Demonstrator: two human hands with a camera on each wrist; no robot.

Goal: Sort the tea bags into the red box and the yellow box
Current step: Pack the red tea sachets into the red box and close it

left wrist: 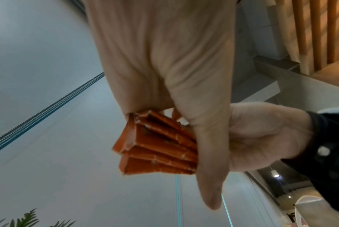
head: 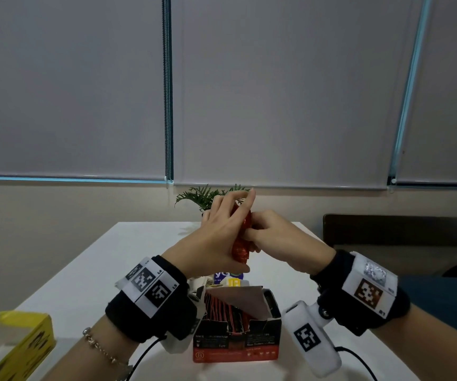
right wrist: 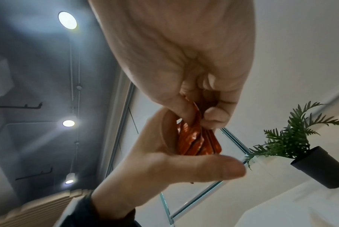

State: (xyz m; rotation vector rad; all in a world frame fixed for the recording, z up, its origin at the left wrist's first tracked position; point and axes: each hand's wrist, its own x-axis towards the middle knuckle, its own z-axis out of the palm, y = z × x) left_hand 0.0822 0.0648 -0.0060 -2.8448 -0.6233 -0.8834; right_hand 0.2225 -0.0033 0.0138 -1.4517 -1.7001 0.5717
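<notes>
The red box sits open near on the worktop, more packets upright inside; the yellow box lies near left. Above, the left hand clasps a red tea-bag stack while the right hand pinches one. Loose stacking could let packets slip and scatter.

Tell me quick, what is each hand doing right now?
Left hand: holds a stack of red tea bags above the red box.
Right hand: pinches the same stack of tea bags from the other side.
</notes>
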